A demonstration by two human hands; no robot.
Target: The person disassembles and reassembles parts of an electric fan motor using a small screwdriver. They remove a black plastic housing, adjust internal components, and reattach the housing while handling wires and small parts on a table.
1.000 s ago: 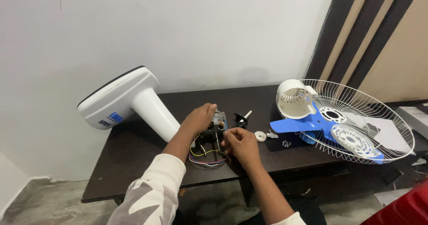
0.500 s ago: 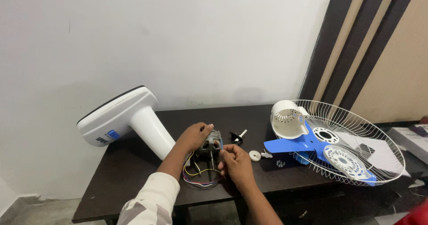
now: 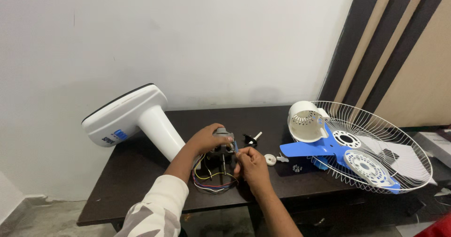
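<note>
While gripped, hands (image 3: 225,152) on motor (image 3: 221,145)

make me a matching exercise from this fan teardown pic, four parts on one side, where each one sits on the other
Parts:
1. fan base
2. motor
3. wire guard
4. white knob

Places:
A. far right of the table
B. tipped over at the left
C. between the two hands
D. on the table, just left of the blue blade

Pairs: 1-B, 2-C, 3-A, 4-D
</note>
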